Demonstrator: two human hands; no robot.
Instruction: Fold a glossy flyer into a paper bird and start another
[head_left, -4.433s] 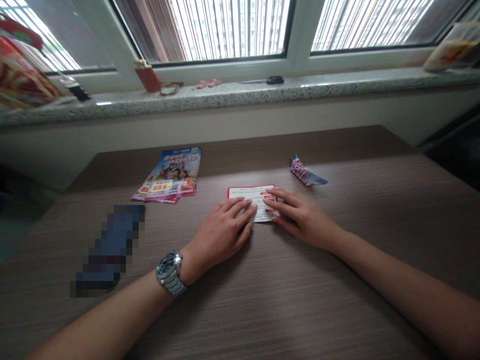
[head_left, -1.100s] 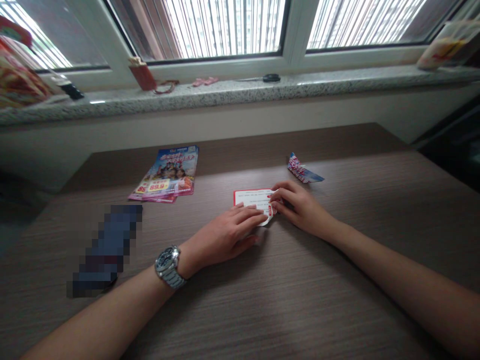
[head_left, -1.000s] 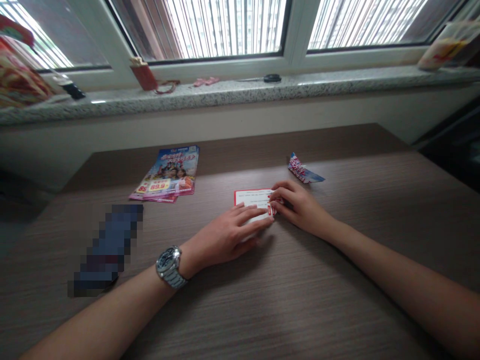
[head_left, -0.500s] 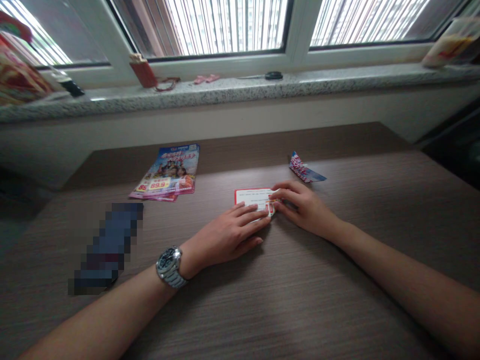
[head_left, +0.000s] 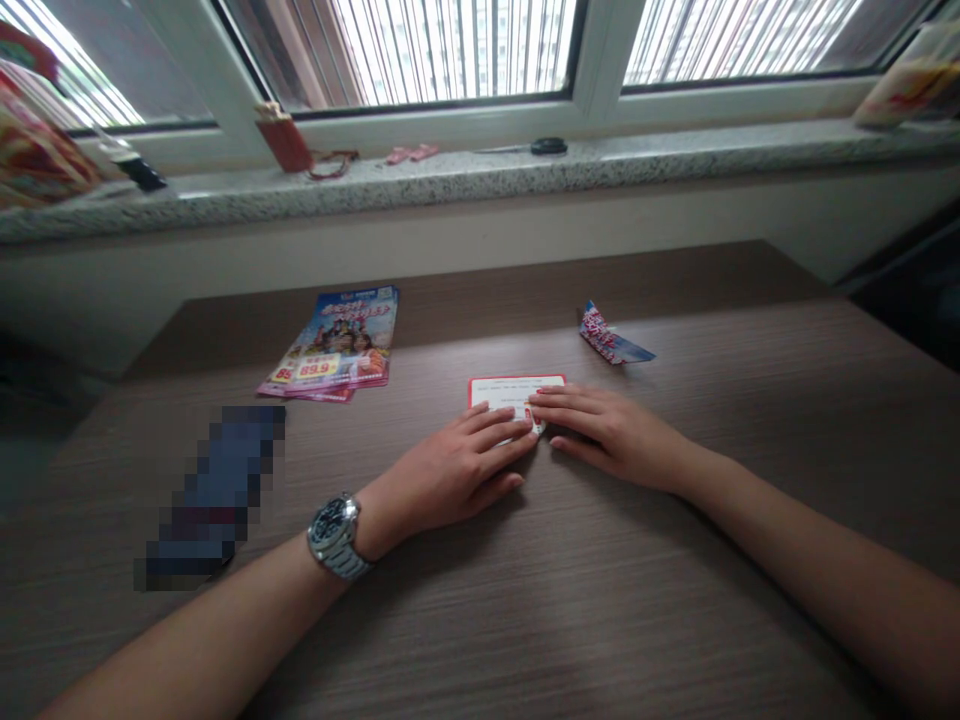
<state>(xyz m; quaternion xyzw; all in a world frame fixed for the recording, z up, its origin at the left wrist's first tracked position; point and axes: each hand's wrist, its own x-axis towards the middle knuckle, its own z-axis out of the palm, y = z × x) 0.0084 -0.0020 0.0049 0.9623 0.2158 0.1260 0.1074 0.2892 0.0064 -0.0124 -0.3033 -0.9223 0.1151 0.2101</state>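
Note:
A small white paper sheet with a red border (head_left: 510, 387) lies on the brown wooden table in front of me. My left hand (head_left: 480, 455), with a metal watch (head_left: 335, 530) at the wrist, rests flat on the paper's left and near part, fingers stretched out. From the other side my right hand (head_left: 607, 430) lays its outstretched fingers over the paper's right part. The fingertips of both hands nearly meet. Much of the paper's near edge is hidden under them. Just beyond my right hand stands a folded piece of colourful paper (head_left: 611, 338).
A stack of printed flyers (head_left: 337, 340) lies at the back left of the table. Nearer on the left is a pixelated dark object (head_left: 217, 490). The stone windowsill (head_left: 450, 185) holds a red case (head_left: 283, 138), pink pieces (head_left: 411, 155) and a black-handled tool (head_left: 548, 146).
My right hand has slid slightly nearer and left, its fingers going from bent at the paper's right edge to stretched flat. More of the far edge shows. My left hand stays almost still.

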